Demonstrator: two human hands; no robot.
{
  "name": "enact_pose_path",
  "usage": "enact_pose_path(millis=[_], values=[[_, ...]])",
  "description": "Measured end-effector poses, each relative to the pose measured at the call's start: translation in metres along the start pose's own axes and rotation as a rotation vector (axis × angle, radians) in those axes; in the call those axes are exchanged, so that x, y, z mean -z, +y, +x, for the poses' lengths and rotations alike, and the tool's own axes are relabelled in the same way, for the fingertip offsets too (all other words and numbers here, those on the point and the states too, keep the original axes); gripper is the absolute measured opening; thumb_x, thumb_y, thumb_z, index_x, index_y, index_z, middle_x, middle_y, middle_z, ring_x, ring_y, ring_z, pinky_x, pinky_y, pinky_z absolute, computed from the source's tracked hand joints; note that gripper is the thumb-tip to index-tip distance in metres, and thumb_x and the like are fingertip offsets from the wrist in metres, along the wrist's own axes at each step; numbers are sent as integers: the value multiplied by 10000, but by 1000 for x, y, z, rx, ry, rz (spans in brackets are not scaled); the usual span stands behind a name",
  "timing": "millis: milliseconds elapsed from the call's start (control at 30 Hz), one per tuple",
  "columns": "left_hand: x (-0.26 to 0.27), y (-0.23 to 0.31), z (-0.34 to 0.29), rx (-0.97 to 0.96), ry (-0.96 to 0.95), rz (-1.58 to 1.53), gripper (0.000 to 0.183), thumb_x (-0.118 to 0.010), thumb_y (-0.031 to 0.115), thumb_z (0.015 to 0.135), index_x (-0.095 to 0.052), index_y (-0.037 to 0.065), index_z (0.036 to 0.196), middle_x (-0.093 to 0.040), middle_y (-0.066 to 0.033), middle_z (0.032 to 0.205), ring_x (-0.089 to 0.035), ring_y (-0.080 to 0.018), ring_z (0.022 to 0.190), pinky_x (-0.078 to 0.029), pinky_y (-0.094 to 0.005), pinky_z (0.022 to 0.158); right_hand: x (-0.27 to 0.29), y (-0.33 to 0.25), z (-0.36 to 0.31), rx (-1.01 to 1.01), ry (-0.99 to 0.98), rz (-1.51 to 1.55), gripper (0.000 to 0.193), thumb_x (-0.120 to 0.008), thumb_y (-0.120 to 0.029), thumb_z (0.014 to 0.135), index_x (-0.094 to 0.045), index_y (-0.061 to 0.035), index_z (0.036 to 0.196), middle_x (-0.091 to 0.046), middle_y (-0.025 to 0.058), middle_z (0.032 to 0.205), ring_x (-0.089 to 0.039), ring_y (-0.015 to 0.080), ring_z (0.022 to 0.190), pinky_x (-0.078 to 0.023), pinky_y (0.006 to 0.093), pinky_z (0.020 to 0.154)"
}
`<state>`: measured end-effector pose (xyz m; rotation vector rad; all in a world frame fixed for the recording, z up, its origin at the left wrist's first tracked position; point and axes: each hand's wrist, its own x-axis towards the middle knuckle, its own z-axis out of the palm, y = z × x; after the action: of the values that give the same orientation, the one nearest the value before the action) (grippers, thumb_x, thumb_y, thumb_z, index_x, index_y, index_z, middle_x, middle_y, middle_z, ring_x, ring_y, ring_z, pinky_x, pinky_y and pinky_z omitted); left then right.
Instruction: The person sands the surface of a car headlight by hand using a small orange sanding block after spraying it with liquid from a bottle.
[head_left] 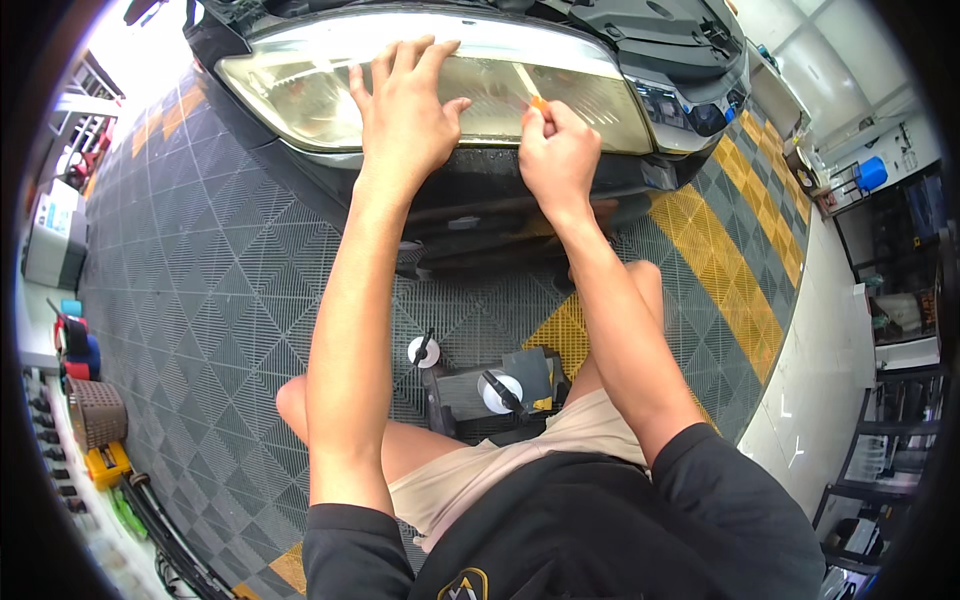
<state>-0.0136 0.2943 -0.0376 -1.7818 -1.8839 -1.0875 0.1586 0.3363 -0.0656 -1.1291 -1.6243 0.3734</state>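
Car headlight (300,80), yellowed and hazy lens, fills the upper middle of the head view, set in a dark car front with the hood raised above it. Left hand (405,115) lies flat on the lens near its centre, fingers spread wide, palm pressed to the surface, gripping nothing. Right hand (557,150) sits just right of the left hand, at the lens's lower edge, thumb and fingers pressed together, pinching a small orange piece (539,102) whose tip touches the lens; what the piece is cannot be told. Dark bumper (480,200) runs directly below the headlight, behind both wrists. Person is low before the headlight, bare knees apart, beige shorts, black shirt. On the floor below the headlight, between the knees, a dark low stand (470,390) with two white round containers (424,351), each with a dark stick across it. Floor is grey grid tile (200,300) with yellow tile stripes (730,270) to the right of the headlight.
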Motion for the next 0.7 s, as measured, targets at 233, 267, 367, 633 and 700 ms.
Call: enact_pose_path(millis=[233,267,367,633,700], values=[[1,5,2,5,-31,6,665,-844,211,857,-603,232,1476,-544,-54,1557,-409,-316,1507,-205,-660,1258,-24,-17,-4,50,41,41,204,-668,-132,929,-673,-1,773,-679,234,694,-705,447,666,-542,508,625],[2,4,2,-1,-28,13,665,-844,211,857,-603,232,1476,-544,-54,1557,-409,-316,1507,-205,-660,1258,-26,-16,-4,32,38,41,209,-666,-131,929,-673,1,768,-681,232,697,-705,447,665,-542,503,625],[5,4,1,3,-59,40,674,-843,201,858,-596,237,1484,-544,-50,1558,-407,-312,1510,-202,-663,1259,-6,-4,-4,-152,85,73,229,-677,-126,923,-650,4,736,-652,201,622,-681,371,562,-514,464,565],[5,7,4,-7,-86,36,692,-842,185,853,-587,241,1495,-541,-48,1565,-414,-301,1510,-207,-643,1265,-21,-19,8,13,89,78,200,-666,-100,900,-654,20,741,-645,259,649,-682,472,644,-525,527,597],[8,4,3,-8,-91,56,694,-843,185,852,-587,241,1495,-542,-48,1564,-416,-301,1509,-210,-642,1264,-14,-14,4,-67,87,86,202,-668,-104,908,-660,19,747,-647,250,646,-687,460,638,-525,520,592]])
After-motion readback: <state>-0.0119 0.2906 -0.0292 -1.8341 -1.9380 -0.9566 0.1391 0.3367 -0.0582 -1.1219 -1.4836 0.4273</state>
